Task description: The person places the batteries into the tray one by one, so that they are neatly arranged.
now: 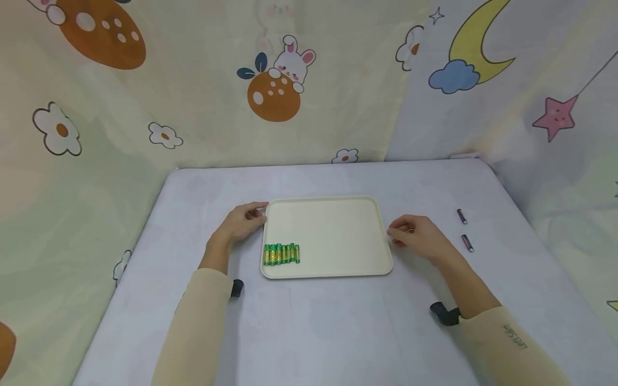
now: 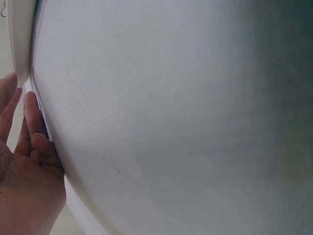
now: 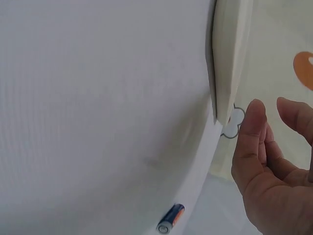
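Observation:
A cream rectangular tray [image 1: 333, 230] lies flat on the white-covered table. Several green batteries [image 1: 278, 254] stand side by side in a row at its front left corner. My left hand [image 1: 241, 222] is at the tray's left edge, fingertips touching the rim, with the fingers loosely bent. Beside the right edge is my right hand [image 1: 419, 236], its fingers relaxed and nothing held. The right wrist view shows a gap between that hand's thumb and fingers, with the tray's rim [image 3: 227, 63] a little apart from them.
Two dark batteries [image 1: 462, 216] lie separately on the table to the right of my right hand; one blue-and-orange battery [image 3: 171, 219] shows in the right wrist view. A patterned cloth [image 1: 203, 80] hangs behind the table [image 1: 328, 327] and along its sides.

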Demonstrator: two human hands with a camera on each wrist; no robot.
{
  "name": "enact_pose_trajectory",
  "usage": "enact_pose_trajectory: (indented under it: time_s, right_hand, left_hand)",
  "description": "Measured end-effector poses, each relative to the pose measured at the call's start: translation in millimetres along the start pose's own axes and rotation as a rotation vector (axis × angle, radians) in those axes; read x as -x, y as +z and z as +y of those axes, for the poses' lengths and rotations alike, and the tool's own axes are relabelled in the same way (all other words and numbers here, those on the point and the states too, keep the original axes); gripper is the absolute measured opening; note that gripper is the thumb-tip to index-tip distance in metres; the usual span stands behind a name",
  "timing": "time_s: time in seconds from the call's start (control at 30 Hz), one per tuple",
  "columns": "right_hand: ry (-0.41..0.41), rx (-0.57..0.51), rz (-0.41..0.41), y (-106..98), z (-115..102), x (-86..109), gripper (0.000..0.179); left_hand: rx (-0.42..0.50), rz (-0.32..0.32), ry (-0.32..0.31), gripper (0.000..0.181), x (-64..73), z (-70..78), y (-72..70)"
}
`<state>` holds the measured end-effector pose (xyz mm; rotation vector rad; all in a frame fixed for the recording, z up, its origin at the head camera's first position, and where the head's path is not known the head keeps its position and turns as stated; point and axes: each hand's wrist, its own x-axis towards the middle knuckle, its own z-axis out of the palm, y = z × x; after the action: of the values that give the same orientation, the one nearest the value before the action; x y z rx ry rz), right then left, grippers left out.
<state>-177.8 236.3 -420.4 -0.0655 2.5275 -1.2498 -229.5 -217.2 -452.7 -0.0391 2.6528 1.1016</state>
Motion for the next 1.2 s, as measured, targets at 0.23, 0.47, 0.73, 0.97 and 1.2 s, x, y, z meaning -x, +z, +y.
enact_pose_trajectory:
  time_s: [0.23, 0.47, 0.73, 0.97, 1.2]
  right_hand:
    - [-0.009, 0.033, 0.032, -16.5, 3.5, 4.8, 0.043]
    - [0.006, 0.099, 0.076, -31.3, 14.2, 8.0, 0.046]
    - [0.023, 0.114, 0.097, -46.1, 28.2, 10.5, 0.049]
    - [0.032, 0.129, 0.114, -57.7, 38.3, 12.5, 0.053]
    - [0.054, 0.055, 0.117, -63.5, 46.2, 14.9, 0.057]
  left_hand:
    - [0.008, -0.012, 0.023, 0.048, -0.7, -2.1, -1.4]
    - [0.005, -0.006, 0.011, 0.049, 0.5, -2.3, -1.7]
    - [0.006, -0.007, 0.009, 0.048, 0.7, -0.8, -2.0]
    - [0.014, -0.006, 0.013, 0.048, -0.1, -2.1, -1.2]
    - [0.026, -0.003, 0.007, 0.048, 0.5, -2.4, -1.5]
